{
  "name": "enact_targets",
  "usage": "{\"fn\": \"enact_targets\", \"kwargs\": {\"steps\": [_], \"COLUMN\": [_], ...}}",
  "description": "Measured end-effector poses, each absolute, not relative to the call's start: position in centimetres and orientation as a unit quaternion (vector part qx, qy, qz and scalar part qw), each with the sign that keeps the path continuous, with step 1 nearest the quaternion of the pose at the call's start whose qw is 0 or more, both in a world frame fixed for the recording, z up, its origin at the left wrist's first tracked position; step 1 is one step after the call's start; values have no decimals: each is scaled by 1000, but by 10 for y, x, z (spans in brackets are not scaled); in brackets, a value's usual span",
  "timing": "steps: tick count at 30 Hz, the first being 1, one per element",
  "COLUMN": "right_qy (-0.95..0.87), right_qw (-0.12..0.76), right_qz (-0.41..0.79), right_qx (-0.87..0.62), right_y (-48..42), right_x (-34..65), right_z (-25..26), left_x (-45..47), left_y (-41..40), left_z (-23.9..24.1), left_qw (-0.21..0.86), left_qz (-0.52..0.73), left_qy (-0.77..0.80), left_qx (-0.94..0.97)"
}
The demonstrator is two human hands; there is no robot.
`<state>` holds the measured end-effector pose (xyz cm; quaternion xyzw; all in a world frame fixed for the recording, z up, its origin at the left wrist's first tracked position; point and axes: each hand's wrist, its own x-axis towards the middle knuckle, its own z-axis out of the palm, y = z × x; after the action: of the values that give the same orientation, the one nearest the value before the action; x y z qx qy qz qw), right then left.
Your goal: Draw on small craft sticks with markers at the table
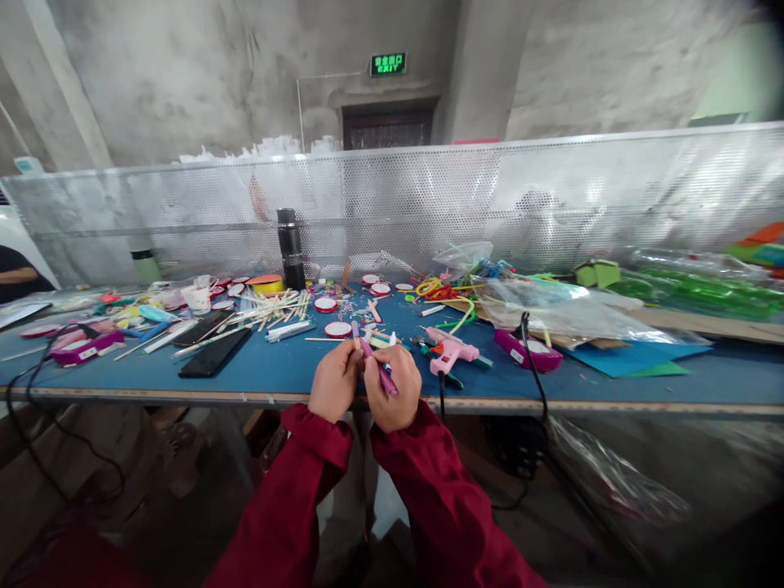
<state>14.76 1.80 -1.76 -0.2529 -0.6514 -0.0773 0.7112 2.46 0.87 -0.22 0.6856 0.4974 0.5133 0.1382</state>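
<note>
1. The left hand (336, 380), at the middle of the worktop's front edge, is closed with fingertips pinched on a small flat stick (355, 331), apparently wooden.
2. The right hand (397, 388), just beside it, is curled around a slender, smooth purple rod (387, 380), slanted over the same edge; a white tip (393, 337) projects above this hand, its grip uncertain.
3. Worktop (294, 367): matte blue surface, pale front edge.
4. Right of the hands, near the front edge: a glue gun (456, 349) of pink and orange plastic.
5. Left, near the front edge: a glossy black slab-like phone (214, 354).
6. Beyond the hands: round white discs with red rims (338, 329); left of these, thin pale sticks (278, 308), heaped loosely.
7. Back edge: a cylindrical black flask (291, 253) before a perforated metal screen (392, 192).
</note>
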Motion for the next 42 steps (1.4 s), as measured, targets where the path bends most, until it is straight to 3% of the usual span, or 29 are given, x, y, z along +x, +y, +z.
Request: {"fn": "enact_targets", "kwargs": {"steps": [42], "right_qy": [-664], "right_qw": [701], "right_qz": [-70], "right_qx": [-248], "right_y": [17], "right_x": [148], "right_z": [-17], "left_x": [25], "left_y": [9], "left_z": [-3], "left_qw": [150], "left_qz": [513], "left_qy": [494], "left_qx": [686]}}
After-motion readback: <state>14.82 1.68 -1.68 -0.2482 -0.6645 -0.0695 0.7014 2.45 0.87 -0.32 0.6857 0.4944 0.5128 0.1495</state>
